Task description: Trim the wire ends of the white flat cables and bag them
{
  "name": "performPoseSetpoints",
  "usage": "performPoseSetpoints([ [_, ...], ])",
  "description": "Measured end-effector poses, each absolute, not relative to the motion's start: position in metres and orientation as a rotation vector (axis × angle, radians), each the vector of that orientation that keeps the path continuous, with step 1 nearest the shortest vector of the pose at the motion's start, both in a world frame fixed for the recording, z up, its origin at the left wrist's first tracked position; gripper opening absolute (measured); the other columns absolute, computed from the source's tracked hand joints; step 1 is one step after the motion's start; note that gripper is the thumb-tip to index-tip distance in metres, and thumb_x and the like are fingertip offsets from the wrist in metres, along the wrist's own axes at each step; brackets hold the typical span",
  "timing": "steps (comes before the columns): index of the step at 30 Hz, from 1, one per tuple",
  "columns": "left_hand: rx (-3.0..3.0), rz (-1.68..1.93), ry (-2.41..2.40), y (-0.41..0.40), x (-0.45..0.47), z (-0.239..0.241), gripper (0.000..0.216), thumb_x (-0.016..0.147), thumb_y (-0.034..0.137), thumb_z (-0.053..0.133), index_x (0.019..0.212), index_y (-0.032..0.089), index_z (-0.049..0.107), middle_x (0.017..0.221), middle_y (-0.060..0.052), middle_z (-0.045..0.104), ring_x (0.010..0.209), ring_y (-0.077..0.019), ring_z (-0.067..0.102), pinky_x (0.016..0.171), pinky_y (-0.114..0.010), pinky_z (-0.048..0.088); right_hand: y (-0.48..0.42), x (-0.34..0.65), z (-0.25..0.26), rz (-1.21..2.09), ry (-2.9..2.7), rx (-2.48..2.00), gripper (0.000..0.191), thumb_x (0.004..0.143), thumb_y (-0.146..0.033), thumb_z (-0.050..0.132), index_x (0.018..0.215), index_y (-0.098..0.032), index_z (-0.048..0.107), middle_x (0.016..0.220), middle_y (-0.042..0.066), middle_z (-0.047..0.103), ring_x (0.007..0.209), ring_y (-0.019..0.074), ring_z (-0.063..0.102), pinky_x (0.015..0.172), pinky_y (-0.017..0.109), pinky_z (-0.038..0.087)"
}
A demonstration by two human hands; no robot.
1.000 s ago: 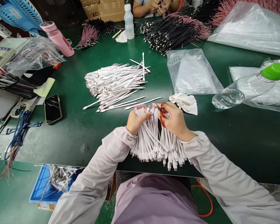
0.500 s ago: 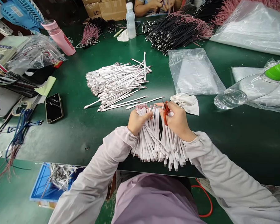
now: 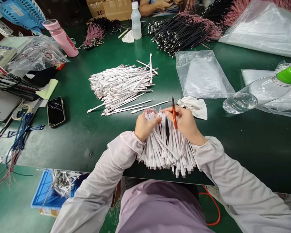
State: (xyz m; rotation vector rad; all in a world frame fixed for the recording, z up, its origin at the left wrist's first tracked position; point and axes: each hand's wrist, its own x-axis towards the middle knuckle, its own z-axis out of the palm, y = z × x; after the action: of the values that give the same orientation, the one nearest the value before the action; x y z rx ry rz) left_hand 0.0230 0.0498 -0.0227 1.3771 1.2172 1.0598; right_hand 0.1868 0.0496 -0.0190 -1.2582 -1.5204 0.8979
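My left hand (image 3: 145,126) is closed round the upper ends of a bundle of white cables (image 3: 154,152), whose stripped pinkish wire ends stick up past my fingers. Orange-handled snips (image 3: 174,113) rest in my right hand (image 3: 185,124), dark blades pointing away from me. The thumb and forefinger of that hand reach to the wire ends beside my left thumb. Below both hands the cables fan out towards the table's front edge, their plugs facing me. Farther back lies a pile of similar white cables (image 3: 121,84), with a few loose ones in front.
A white cloth (image 3: 194,107) lies right of my right hand, near a clear bag (image 3: 203,76) and a tilted green-capped bottle (image 3: 254,94). Black cables (image 3: 177,34) are heaped behind. On the left are a phone (image 3: 56,112) and a pink bottle (image 3: 61,38). Another person's hands (image 3: 165,4) show at the back.
The snips have turned in my right hand, so their blades now point away from me. Both hands have shifted slightly; the left still grips the cable bundle.
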Motion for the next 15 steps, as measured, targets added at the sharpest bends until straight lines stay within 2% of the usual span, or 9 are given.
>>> performPoseSetpoints([
  [15, 1.415, 1.072, 1.226, 0.0516, 0.0227, -0.0266, 0.016, 0.075, 0.026, 0.072, 0.067, 0.016, 0.062, 0.064, -0.002, 0.067, 0.064, -0.0154, 0.061, 0.069, -0.028, 0.048, 0.0494, 0.1853, -0.0188, 0.846, -1.522, -1.282, 0.018, 0.079, -0.035, 0.064, 0.074, -0.018, 0.066, 0.074, 0.003, 0.063, 0.070, 0.0162, 0.058, 0.067, 0.030, 0.046],
])
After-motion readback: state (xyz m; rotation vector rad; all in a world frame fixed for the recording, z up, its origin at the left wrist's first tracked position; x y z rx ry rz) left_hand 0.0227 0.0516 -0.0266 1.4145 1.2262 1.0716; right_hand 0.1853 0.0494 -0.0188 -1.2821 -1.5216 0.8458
